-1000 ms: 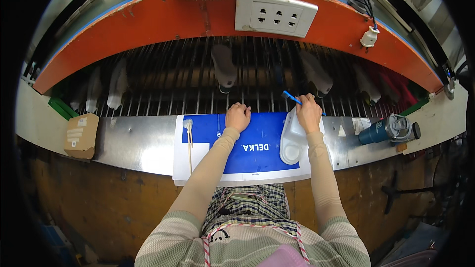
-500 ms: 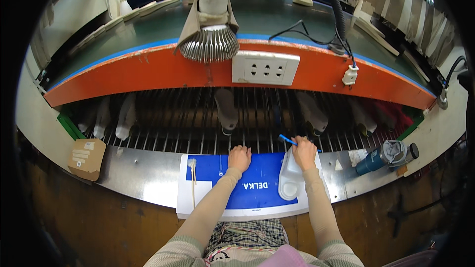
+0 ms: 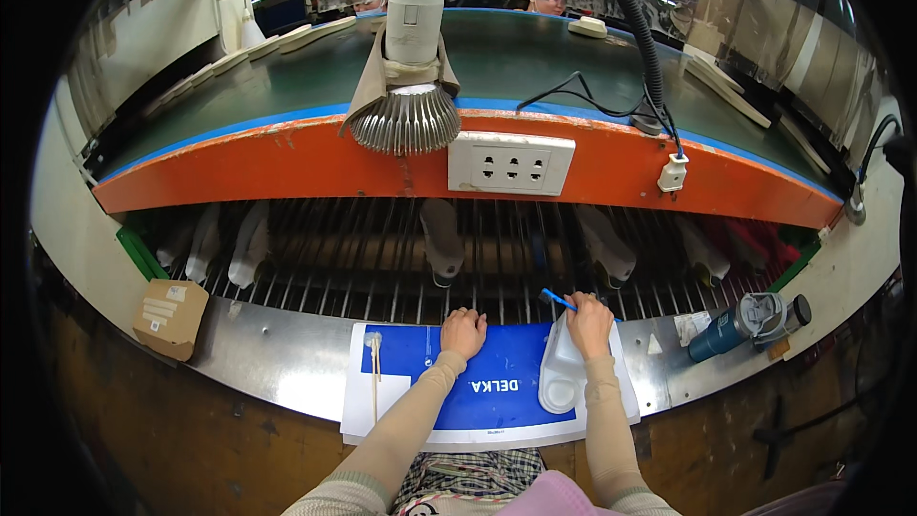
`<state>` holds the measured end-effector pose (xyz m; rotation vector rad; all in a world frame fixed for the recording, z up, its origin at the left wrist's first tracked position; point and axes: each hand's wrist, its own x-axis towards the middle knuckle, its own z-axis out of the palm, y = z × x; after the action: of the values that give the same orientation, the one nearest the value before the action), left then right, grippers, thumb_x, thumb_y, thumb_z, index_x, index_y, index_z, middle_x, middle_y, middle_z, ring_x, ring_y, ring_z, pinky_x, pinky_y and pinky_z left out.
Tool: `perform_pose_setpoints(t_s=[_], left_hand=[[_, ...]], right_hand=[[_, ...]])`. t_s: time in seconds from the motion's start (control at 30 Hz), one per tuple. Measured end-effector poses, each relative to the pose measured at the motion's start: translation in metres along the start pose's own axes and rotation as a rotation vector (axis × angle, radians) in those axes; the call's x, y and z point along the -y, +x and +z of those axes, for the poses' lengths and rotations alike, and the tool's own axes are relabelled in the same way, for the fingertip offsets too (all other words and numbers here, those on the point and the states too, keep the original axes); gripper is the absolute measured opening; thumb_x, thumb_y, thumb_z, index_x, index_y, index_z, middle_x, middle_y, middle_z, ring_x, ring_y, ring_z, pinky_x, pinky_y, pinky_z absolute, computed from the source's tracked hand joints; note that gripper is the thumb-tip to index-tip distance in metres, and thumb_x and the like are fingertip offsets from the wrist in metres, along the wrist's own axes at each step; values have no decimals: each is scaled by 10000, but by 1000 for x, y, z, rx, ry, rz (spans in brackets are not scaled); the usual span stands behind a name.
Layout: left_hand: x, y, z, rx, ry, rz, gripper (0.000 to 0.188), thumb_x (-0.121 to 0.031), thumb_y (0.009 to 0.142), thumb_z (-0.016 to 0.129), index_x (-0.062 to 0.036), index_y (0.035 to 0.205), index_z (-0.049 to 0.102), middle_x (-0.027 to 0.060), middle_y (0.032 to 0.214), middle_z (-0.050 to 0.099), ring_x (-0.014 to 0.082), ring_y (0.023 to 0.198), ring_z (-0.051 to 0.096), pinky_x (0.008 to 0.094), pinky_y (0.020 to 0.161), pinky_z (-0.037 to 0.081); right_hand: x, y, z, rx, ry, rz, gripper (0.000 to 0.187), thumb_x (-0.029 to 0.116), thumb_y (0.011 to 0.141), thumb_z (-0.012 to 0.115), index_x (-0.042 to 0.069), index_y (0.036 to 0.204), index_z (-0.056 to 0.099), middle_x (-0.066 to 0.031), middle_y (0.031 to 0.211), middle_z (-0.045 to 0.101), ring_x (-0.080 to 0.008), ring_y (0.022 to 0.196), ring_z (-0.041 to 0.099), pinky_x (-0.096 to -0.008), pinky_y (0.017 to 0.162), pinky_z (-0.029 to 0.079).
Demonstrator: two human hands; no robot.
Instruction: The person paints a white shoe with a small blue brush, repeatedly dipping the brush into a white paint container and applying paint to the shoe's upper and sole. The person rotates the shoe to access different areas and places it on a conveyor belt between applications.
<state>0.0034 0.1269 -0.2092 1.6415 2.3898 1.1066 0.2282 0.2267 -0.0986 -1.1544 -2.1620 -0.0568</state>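
Observation:
My left hand (image 3: 463, 333) rests on the far edge of a blue-and-white printed sheet (image 3: 497, 401), fingers stretched forward, with nothing visible in it. Over the sheet's right side, my right hand (image 3: 591, 327) is closed around a slim blue stick-like tool (image 3: 557, 299). One end of it pokes out to the left; its kind cannot be made out. Partly beneath that hand lies a white plastic container (image 3: 559, 373) with a round recess at its near end. Thin wooden sticks (image 3: 374, 377) with a whitish blob at the far end lie at the sheet's left.
Beyond the metal ledge (image 3: 277, 363), grey shoe-shaped pieces (image 3: 442, 241) lie on a rack of rods. An orange beam (image 3: 315, 158) carries a socket panel (image 3: 512, 163), and a lamp (image 3: 411, 115) hangs before it. A cardboard box (image 3: 170, 318) sits left; a blue tumbler (image 3: 731, 330) lies right.
The whole scene sits slightly lower in the picture, as the head view has tilted up. Both hands keep nearly the same places on the sheet and container.

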Motion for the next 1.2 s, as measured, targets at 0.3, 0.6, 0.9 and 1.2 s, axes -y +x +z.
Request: perform_pose_setpoints(t_s=[0.3, 0.6, 0.9, 1.2], left_hand=[[-2, 1, -2, -14, -7, 5, 277, -253, 914, 624, -27, 758, 657, 160, 838, 648, 352, 862, 634, 471, 777, 513], [0, 2, -2, -20, 0, 24, 285, -266, 912, 624, -33, 751, 656, 158, 815, 649, 357, 832, 640, 470, 759, 517], [0, 2, -4, 12, -13, 7, 286, -261, 909, 621, -35, 735, 637, 156, 799, 643, 356, 823, 638, 476, 751, 508], [0, 2, -9, -18, -36, 35, 279, -252, 906, 633, -38, 728, 630, 154, 790, 637, 353, 809, 636, 476, 746, 505]], right_hand=[[-8, 37, 5, 314, -61, 109, 204, 294, 816, 757, 96, 867, 761, -158, 827, 711, -377, 822, 687, -483, 735, 546], [-12, 83, 99, 566, 145, 326, 352, 339, 876, 711, 26, 1037, 731, -187, 914, 726, -317, 716, 707, -426, 789, 548], [-14, 72, 71, 702, 111, 217, 344, 278, 831, 755, 109, 1130, 733, -180, 1137, 700, -353, 1080, 655, -437, 961, 515], [-14, 72, 76, 774, 239, 228, 310, 248, 835, 755, 104, 1109, 746, -172, 1162, 691, -361, 1123, 629, -417, 987, 497]])
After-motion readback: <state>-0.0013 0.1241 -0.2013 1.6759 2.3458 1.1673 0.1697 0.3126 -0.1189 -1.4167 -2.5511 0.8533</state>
